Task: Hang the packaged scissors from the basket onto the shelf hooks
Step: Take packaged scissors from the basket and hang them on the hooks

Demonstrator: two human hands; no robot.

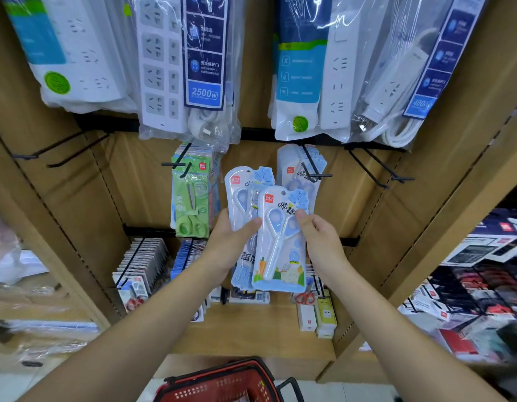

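Power strips (161,68) overhang middle hooks (309,162) (stocked); scissor packs (283,256) held.

The red basket (219,382) is cut by the lower edge. The front scissors pack (280,242) hides most of the packs (239,195) behind it. The goods (16,256) at the left are blurred.

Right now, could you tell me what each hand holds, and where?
The left hand grips a stack of blue scissors packs from its left side; the right hand pinches the front pack by its upper right edge.
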